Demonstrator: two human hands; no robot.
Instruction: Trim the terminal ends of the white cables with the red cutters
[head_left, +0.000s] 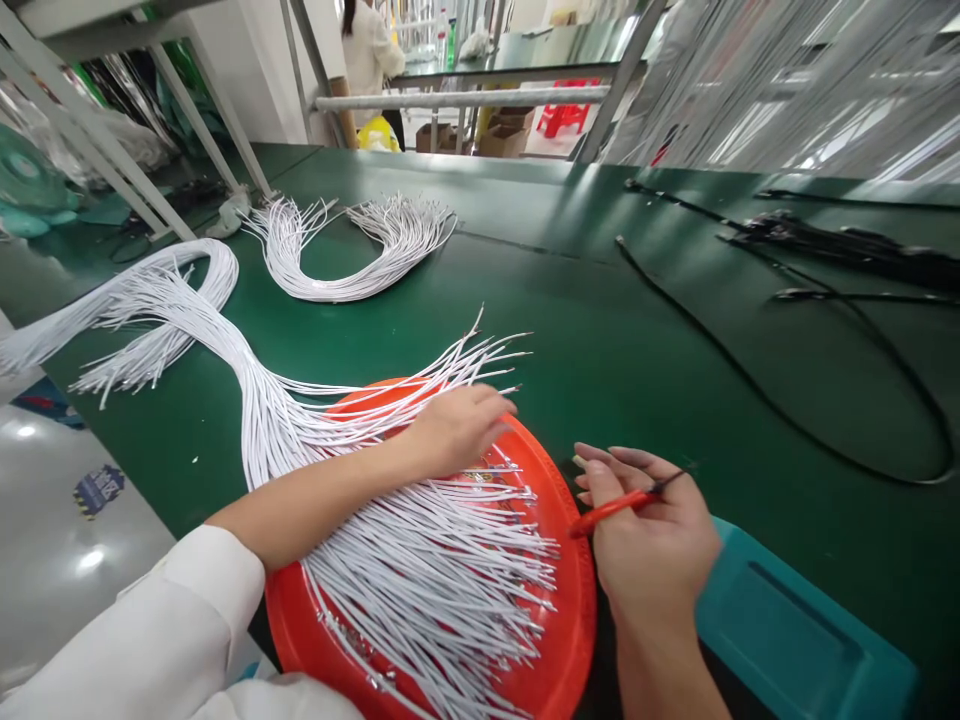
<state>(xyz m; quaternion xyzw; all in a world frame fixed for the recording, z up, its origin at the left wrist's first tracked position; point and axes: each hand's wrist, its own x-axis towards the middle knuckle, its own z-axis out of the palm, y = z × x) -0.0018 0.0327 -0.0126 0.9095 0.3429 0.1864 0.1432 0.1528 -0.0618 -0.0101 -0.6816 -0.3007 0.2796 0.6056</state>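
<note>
My left hand [457,428] rests over a spread of thin white wires [442,570] on a round red tray [574,610], its fingers curled down onto the wire ends. Whether it grips a wire is hidden. My right hand [649,540] hovers just right of the tray, fingers closed round a small red-handled tool [619,503] with a dark tip pointing right. The wire bundle runs from the tray back to the left across the green table [600,340].
Two more white wire bundles [352,250] lie at the back left. Black cables [787,300] loop over the right side of the table. A teal box [795,630] sits by my right wrist. A person [367,60] stands beyond the table's far edge.
</note>
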